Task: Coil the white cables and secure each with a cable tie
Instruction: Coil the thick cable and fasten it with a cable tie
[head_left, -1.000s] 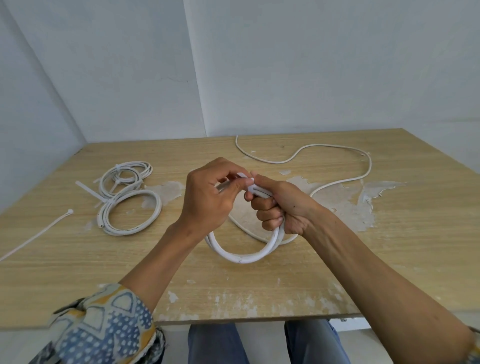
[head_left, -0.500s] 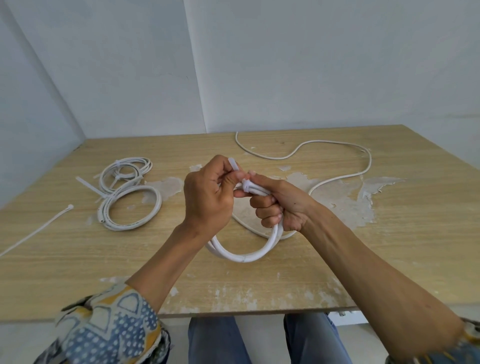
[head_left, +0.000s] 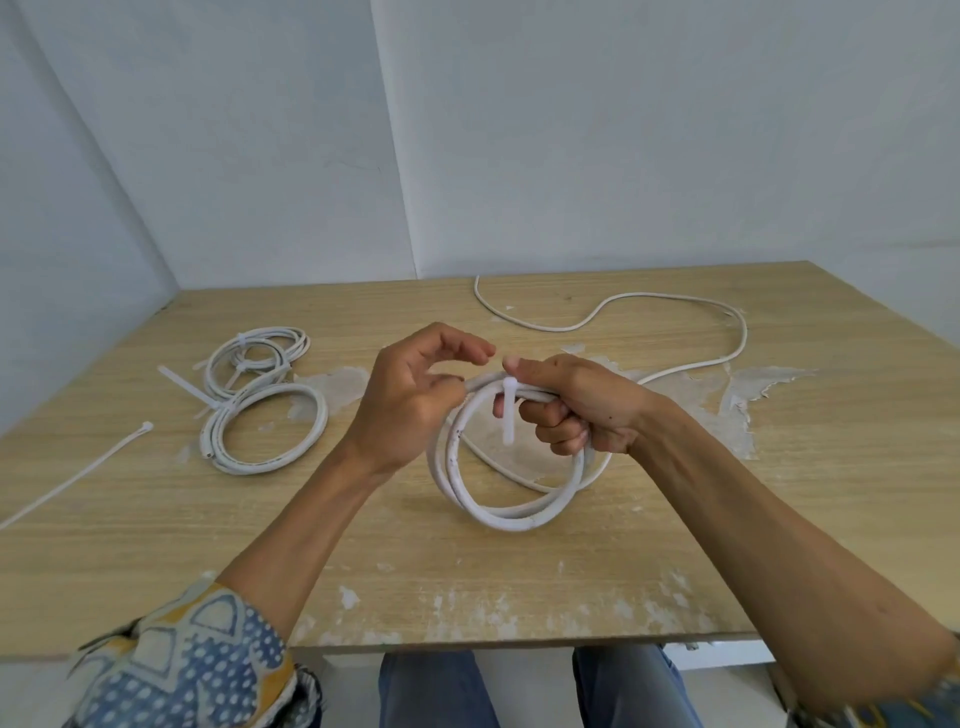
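Soft, even light fills the frame, bright with no glare. Only faint, diffuse shadows lie on the bench (head_left: 779, 519). Wide-angle distortion bows the bench edges and tilts the wall (head_left: 623, 130) lines. The sleeve (head_left: 924, 701) at lower right is blurred.

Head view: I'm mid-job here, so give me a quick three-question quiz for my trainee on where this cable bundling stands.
1. True or false: the right hand grips the coil right beside the cable tie.
2. Multiple choice: which way does the free tail of that cable tie point? A) up at the ceiling, B) down through the loop, C) toward the far wall.
3. Count: how many tied coils lie on the table on the far side of the left hand from the held coil?

Key: 1 true. 2 B. 3 two.
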